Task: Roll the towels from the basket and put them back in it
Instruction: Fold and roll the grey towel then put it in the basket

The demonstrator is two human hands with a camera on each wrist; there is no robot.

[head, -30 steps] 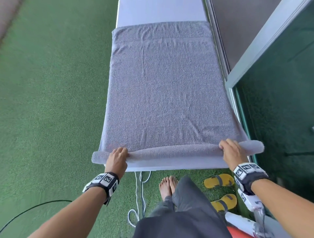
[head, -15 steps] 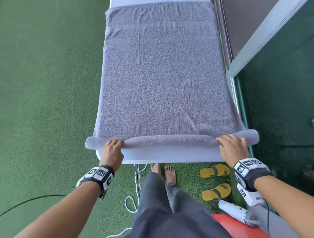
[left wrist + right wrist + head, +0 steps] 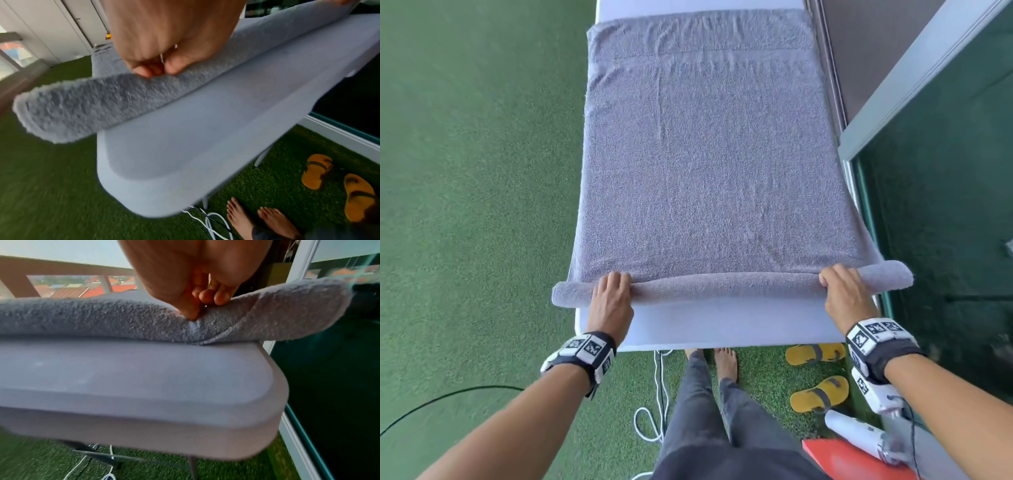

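The towel (image 3: 702, 164) is lying flat on the table (image 3: 722, 329), filling the middle of the frame, its near edge already turned into a thin roll (image 3: 726, 289) running left to right across the lower centre. I am curling my left hand (image 3: 611, 298) over the roll near its left end and my right hand (image 3: 847, 294) near its right end, fingers and thumb pinching the cloth. The unrolled length is stretching straight away from both grips toward the top of the frame, so I judge the roll must travel that way, both hands equally near. No basket is showing.
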